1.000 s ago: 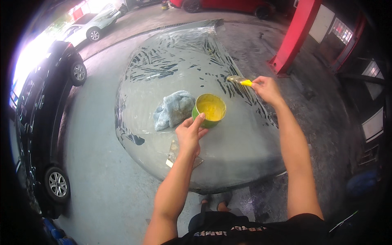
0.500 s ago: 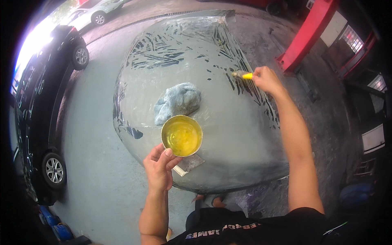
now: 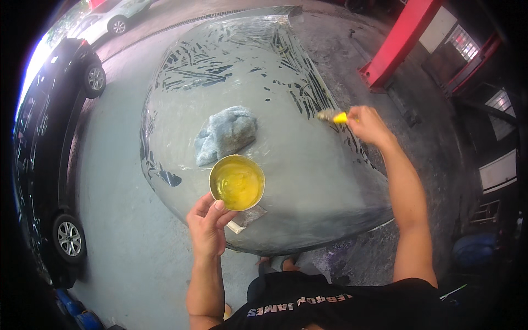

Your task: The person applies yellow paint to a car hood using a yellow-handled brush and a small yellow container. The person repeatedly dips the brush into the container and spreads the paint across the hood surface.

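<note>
Left hand (image 3: 208, 228) on round tin (image 3: 237, 182) of yellow liquid (image 3: 238, 183).

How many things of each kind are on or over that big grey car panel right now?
Tin of yellow liquid: 1, in the left hand
Yellow-handled brush: 1, in the right hand
Blue-grey cloth: 1
Small flat scrap: 1
Total: 4
</note>
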`<state>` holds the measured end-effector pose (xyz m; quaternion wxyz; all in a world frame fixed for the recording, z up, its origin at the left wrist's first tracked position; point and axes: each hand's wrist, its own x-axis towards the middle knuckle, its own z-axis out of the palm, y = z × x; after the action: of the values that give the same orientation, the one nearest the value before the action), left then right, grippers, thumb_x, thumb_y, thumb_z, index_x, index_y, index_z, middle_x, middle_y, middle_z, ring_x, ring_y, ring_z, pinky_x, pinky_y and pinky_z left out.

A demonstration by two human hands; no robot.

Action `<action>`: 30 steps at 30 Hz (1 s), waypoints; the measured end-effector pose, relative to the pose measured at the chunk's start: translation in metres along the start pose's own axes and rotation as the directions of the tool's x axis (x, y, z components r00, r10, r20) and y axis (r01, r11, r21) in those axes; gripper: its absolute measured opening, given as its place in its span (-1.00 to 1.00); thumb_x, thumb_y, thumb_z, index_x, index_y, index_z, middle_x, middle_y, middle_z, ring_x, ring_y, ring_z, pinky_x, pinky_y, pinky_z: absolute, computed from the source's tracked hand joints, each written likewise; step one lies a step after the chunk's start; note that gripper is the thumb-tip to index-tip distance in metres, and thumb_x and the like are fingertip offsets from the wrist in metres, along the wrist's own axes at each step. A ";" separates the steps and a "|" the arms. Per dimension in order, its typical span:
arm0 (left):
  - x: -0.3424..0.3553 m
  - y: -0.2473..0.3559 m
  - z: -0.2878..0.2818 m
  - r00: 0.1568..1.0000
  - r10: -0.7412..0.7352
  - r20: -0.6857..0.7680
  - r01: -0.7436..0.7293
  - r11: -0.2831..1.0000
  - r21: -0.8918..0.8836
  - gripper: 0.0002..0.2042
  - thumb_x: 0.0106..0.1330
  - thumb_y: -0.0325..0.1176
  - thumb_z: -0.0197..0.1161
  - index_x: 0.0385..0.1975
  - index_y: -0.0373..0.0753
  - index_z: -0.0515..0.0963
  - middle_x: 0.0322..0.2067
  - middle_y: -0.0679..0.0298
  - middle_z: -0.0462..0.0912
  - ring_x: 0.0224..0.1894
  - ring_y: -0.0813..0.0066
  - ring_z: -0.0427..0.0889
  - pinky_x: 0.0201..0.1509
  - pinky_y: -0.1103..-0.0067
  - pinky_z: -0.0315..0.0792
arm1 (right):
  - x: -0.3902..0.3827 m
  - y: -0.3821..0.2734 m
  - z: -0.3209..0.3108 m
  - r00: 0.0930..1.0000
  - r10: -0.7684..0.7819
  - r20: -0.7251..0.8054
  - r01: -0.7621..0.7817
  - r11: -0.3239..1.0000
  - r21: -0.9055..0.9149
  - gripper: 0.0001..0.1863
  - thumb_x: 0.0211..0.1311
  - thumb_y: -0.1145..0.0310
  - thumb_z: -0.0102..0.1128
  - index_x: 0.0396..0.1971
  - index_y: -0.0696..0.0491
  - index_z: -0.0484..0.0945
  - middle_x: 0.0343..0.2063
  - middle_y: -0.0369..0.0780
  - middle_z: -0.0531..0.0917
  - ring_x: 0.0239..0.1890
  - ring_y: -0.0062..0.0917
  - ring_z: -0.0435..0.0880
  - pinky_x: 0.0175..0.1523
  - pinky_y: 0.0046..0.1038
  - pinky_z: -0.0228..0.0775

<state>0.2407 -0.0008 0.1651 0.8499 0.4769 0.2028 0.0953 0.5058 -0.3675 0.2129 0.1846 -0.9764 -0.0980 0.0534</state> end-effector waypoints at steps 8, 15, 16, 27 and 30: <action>0.001 -0.005 0.008 0.999 -0.002 0.035 0.002 1.000 0.010 -0.52 0.36 -0.38 0.37 0.16 -0.59 0.48 -0.06 -0.06 0.71 -0.14 0.20 0.81 -0.03 0.37 0.76 | 0.016 0.031 0.060 0.968 -0.125 -0.217 0.129 0.992 0.005 -0.76 0.33 0.34 0.26 -0.10 0.14 0.68 -0.28 0.10 0.75 -0.11 -0.02 0.76 0.00 -0.09 0.52; 0.003 -0.001 0.013 0.998 -0.045 0.038 0.044 0.999 0.032 -0.50 0.36 -0.37 0.38 0.16 -0.60 0.46 -0.06 -0.05 0.70 -0.12 0.21 0.80 -0.05 0.39 0.75 | -0.003 -0.001 -0.004 0.973 -0.050 -0.226 0.033 0.996 -0.080 -0.75 0.33 0.31 0.21 -0.08 0.08 0.68 -0.24 0.07 0.76 -0.09 0.04 0.74 0.01 -0.02 0.56; 0.003 -0.003 0.015 0.997 -0.057 0.045 0.055 0.998 0.041 -0.50 0.36 -0.36 0.39 0.17 -0.60 0.46 -0.06 -0.05 0.70 -0.11 0.21 0.79 -0.05 0.39 0.75 | 0.012 -0.003 -0.005 0.949 -0.053 -0.311 0.036 0.998 -0.059 -0.76 0.34 0.30 0.20 -0.09 0.07 0.68 -0.24 0.07 0.76 -0.10 0.05 0.74 0.00 -0.02 0.56; 0.027 -0.016 0.037 0.987 -0.138 0.085 0.127 0.984 0.125 -0.43 0.32 -0.26 0.47 0.17 -0.58 0.49 -0.05 0.01 0.70 -0.07 0.31 0.74 0.01 0.43 0.67 | -0.022 0.027 0.027 0.995 0.044 -0.087 -0.037 0.996 0.080 -0.73 0.30 0.29 0.22 -0.12 0.14 0.68 -0.31 0.04 0.76 -0.24 -0.10 0.77 -0.07 -0.15 0.55; 0.041 -0.028 0.056 0.976 -0.155 0.152 0.134 0.982 0.136 -0.42 0.31 -0.25 0.48 0.18 -0.58 0.50 -0.04 0.02 0.69 -0.05 0.34 0.73 0.01 0.45 0.66 | -0.057 0.040 -0.019 0.974 -0.025 -0.225 0.057 0.989 0.139 -0.75 0.29 0.31 0.31 -0.17 0.18 0.68 -0.42 -0.06 0.74 -0.38 -0.35 0.71 -0.19 -0.28 0.49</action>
<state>0.3012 -0.0440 0.1568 0.8367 0.5194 0.1727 -0.0189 0.4597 -0.4230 0.2190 0.2659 -0.9580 -0.0927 -0.0534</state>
